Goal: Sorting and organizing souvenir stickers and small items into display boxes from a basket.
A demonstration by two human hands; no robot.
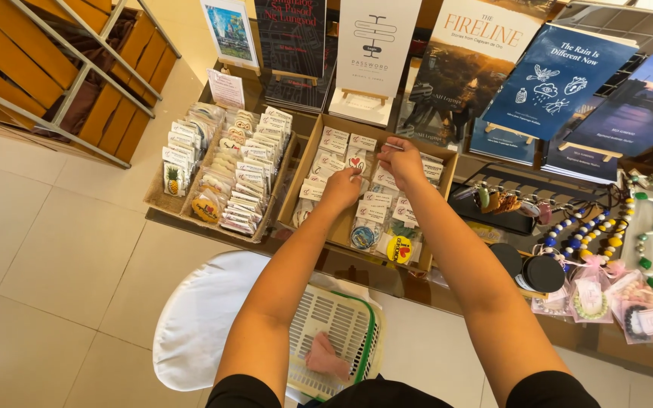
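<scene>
Our left hand point(339, 186) pinches a packet point(356, 163) in the cardboard box point(305, 162) on the bench point(447, 291); our right hand point(401, 160) grips another packet point(393, 146).

Bright, warm daylight fills the frame, strongest in the upper right, where the glossy book covers point(553, 75) catch a pale sheen, and on the pale floor tiles point(47, 249) at left, which look slightly washed out. Shadows are soft and short, lying under the forearms and beneath the cardboard trays point(296, 162). The wide lens bends straight lines near the edges, and detail turns soft at the lower corners while the centre stays sharp.
</scene>
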